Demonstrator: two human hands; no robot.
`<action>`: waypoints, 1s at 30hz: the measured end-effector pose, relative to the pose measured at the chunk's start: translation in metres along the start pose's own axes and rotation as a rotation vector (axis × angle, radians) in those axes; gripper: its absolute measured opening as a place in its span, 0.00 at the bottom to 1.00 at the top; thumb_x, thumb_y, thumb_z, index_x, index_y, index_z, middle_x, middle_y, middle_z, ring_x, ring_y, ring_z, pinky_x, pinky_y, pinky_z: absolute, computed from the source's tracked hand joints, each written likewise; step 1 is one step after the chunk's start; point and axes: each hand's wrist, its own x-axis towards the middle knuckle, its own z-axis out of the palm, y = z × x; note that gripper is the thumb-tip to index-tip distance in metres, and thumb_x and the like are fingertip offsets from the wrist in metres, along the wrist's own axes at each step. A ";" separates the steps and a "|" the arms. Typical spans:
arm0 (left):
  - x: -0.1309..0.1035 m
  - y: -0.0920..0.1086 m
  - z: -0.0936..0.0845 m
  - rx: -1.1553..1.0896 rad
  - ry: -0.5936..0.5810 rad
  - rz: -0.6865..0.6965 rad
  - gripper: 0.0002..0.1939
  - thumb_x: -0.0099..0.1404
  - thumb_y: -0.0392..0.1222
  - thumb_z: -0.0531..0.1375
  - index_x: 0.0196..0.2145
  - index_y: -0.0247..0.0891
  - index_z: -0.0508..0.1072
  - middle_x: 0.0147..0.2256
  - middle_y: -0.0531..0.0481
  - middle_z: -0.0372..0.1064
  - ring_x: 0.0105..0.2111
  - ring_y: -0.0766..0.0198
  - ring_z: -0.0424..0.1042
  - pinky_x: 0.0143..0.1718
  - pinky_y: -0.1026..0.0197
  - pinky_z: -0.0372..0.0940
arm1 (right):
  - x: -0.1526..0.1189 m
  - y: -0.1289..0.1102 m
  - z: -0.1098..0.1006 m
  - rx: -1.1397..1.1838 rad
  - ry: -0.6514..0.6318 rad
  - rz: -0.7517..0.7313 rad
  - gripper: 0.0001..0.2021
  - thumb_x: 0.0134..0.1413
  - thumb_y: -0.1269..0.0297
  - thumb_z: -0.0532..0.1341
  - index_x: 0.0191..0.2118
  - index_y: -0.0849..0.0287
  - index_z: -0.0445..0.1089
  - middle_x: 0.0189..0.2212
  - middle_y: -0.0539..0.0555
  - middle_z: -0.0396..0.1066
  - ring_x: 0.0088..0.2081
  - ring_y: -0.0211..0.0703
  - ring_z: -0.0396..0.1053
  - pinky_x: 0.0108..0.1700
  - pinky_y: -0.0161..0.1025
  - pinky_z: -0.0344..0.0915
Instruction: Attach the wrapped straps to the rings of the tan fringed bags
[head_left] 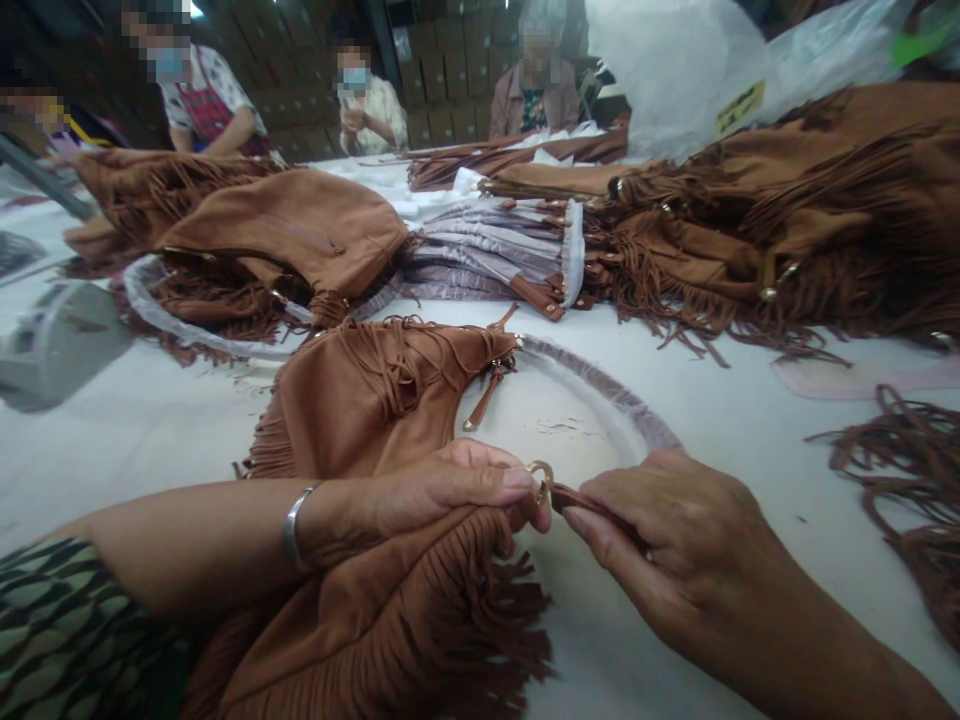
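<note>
A brown fringed bag (360,400) lies on the white table, curving toward me, its fringe hanging below my left forearm. My left hand (465,485) pinches a gold ring (541,480) at the bag's near end. Brown straps (600,505) pass from the ring into my right hand (667,530), whose fingers are closed around them. A plastic-wrapped handle (607,385) arcs from the bag's far end down behind my right hand. Near that far end hangs a small brown zipper pull (484,398).
Another fringed bag (300,225) lies behind at left, beside a grey-white object (64,340). Wrapped straps (487,250) sit at centre, piled bags (810,210) and loose brown cords (900,480) at right. Several people stand across the table (697,400).
</note>
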 end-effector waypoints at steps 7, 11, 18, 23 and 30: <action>0.000 0.001 0.003 0.113 0.007 0.037 0.19 0.59 0.51 0.57 0.34 0.29 0.72 0.29 0.47 0.60 0.28 0.66 0.59 0.30 0.65 0.58 | -0.005 -0.002 0.000 0.004 -0.100 0.118 0.15 0.57 0.63 0.54 0.22 0.58 0.67 0.18 0.49 0.68 0.23 0.39 0.62 0.30 0.39 0.52; -0.001 0.003 0.006 0.106 0.006 0.037 0.17 0.61 0.49 0.55 0.33 0.28 0.71 0.26 0.48 0.58 0.27 0.67 0.58 0.29 0.65 0.57 | -0.005 -0.004 0.001 0.001 -0.110 0.124 0.14 0.57 0.63 0.53 0.22 0.57 0.66 0.20 0.50 0.69 0.25 0.40 0.62 0.31 0.39 0.51; -0.001 -0.001 0.002 0.039 -0.013 0.041 0.16 0.61 0.48 0.57 0.34 0.29 0.72 0.28 0.48 0.62 0.27 0.69 0.60 0.31 0.66 0.57 | -0.002 -0.012 0.009 0.000 -0.054 0.194 0.13 0.55 0.64 0.54 0.21 0.56 0.66 0.16 0.49 0.66 0.20 0.40 0.61 0.27 0.38 0.48; -0.002 -0.002 0.005 0.019 0.001 0.114 0.14 0.60 0.47 0.60 0.32 0.30 0.72 0.31 0.48 0.65 0.30 0.69 0.62 0.32 0.69 0.58 | 0.000 -0.022 0.013 -0.080 0.132 0.095 0.13 0.55 0.70 0.53 0.20 0.57 0.64 0.14 0.48 0.61 0.17 0.39 0.59 0.25 0.38 0.46; -0.005 -0.003 0.008 0.046 0.029 0.078 0.17 0.58 0.49 0.62 0.36 0.30 0.73 0.32 0.47 0.67 0.32 0.66 0.65 0.37 0.65 0.60 | 0.001 -0.026 0.017 -0.155 0.274 0.026 0.13 0.54 0.73 0.53 0.20 0.56 0.63 0.14 0.48 0.60 0.18 0.42 0.57 0.29 0.40 0.47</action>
